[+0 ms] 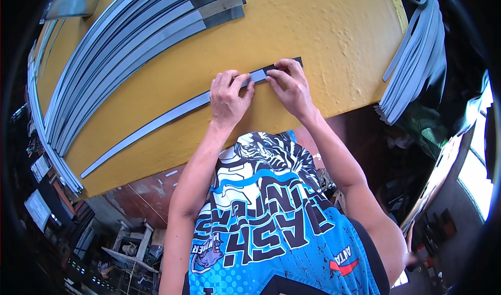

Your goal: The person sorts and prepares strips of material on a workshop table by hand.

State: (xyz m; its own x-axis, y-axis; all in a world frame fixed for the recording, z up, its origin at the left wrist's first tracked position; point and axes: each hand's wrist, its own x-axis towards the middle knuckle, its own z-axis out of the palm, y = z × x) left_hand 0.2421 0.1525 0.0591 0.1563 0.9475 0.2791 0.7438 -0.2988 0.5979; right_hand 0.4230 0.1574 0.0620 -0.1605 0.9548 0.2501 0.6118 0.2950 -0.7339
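A long, narrow strip [175, 113], light grey on top with a black right end, lies in a slight curve across the yellow tabletop [313, 13]. My left hand [229, 98] is closed over it right of its middle, thumb and fingertips pinching its edges. Just short of the black end, my right hand [292, 89] pinches the same strip, its thumb and index finger beside the border between grey and black. A short stretch of grey shows between the two hands.
Several similar grey strips [130, 50] with dark ends lie fanned out at the upper left. A thick bundle of grey strips [417, 50] hangs over the table's right edge. Below the table at lower left stands a wooden frame [128, 248] among clutter.
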